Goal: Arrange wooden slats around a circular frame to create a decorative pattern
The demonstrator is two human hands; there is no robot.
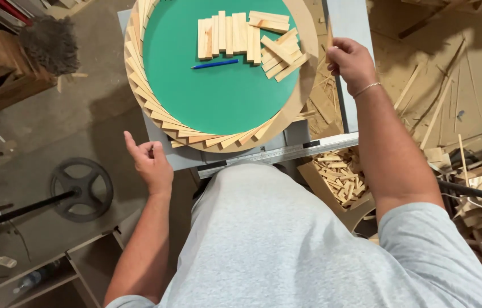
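A round board (218, 97) lies flat on a grey machine table (346, 34), just ahead of the person's grey-shirted body. Its face is flat green, circled by a pale brown rim, and along the left and near side of that rim short strips of light wood (155, 114) lie fanned one over the next, each a little turned from its neighbour, so they follow the curve from the top left round to the bottom right. On the green face, toward the far side, sits a loose batch of the same wood blocks (246, 37): most lie side by side in a row, a few lie slanted at the right end, overlapping the rim there. A blue pen (215, 64) lies on the green just below that row. The right hand (350, 60) is at the board's right edge, fingers closed together around a thin wooden strip (328, 41) that stands up between them. The left hand (149, 162) hangs free off the near-left of the board, touching nothing, fingers loosely curled with the forefinger pointing outward. A metal ruler (286, 153) runs along the table's near edge, and a box of wood offcuts (340, 177) sits below it at the right.
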